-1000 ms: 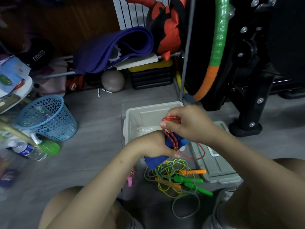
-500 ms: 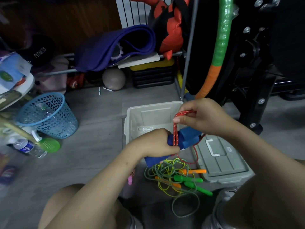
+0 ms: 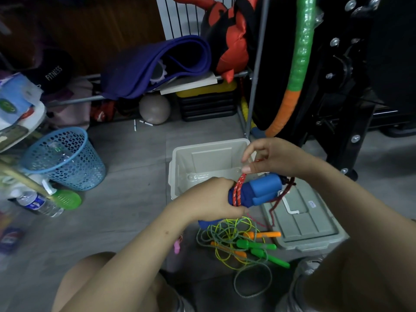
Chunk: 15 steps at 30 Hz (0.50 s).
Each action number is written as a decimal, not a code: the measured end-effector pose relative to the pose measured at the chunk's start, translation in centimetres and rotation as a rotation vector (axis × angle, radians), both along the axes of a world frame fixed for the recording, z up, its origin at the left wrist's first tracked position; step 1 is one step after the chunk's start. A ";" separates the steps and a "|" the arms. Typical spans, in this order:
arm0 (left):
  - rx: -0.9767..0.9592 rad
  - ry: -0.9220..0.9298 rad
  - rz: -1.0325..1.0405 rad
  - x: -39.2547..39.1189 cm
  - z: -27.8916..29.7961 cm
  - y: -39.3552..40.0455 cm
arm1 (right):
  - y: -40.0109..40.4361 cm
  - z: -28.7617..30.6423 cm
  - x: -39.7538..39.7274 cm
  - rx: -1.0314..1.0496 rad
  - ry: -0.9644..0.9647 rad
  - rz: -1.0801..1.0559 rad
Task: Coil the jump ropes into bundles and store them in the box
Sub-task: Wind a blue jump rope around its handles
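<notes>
**Red rope wrapped round blue handles, above open box**

Bottom centre: loose green and yellow thin jump ropes with orange and green plastic handles [image 3: 242, 243] tangled on the floor. Mid-frame – left hand [image 3: 210, 200] grips the blue foam handles [image 3: 258, 191]; right hand [image 3: 273, 159] pinches the red speckled cord [image 3: 238, 191] looped round them. Behind: open beige plastic box [image 3: 202, 163], its grey lid [image 3: 301, 219] to the right. Far left – blue mesh basket [image 3: 64, 159].

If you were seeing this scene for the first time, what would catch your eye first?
The left hand grips blue handles in the middle of the view while the right hand pinches a red rope wound round them. Behind them stands an open grey box; green and orange jump ropes lie tangled on the floor nearer the person.
</notes>
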<state>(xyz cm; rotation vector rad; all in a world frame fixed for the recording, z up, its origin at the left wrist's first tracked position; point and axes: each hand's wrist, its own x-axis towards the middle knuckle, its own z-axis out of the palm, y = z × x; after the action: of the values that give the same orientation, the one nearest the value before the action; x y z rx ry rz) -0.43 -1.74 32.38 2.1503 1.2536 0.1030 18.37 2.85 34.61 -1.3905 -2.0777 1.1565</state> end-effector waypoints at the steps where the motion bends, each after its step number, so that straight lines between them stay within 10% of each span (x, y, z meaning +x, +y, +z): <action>1: 0.019 -0.018 -0.001 -0.4 0.3 -0.1 | 0.0 0.0 0.3 -0.088 0.080 0.030; 10: -0.116 -0.188 0.017 -4.2 0.7 0.2 | -0.6 0.2 1.2 -0.391 0.211 0.076; 15: -0.301 -0.601 0.143 -4.4 1.1 0.3 | -0.8 -1.4 -0.7 -0.493 0.410 -0.122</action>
<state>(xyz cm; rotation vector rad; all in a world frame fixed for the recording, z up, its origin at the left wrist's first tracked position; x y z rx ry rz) -4.79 -1.43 33.45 1.5987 0.9851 0.5421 17.66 2.04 33.23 -1.3085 -1.4614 1.8040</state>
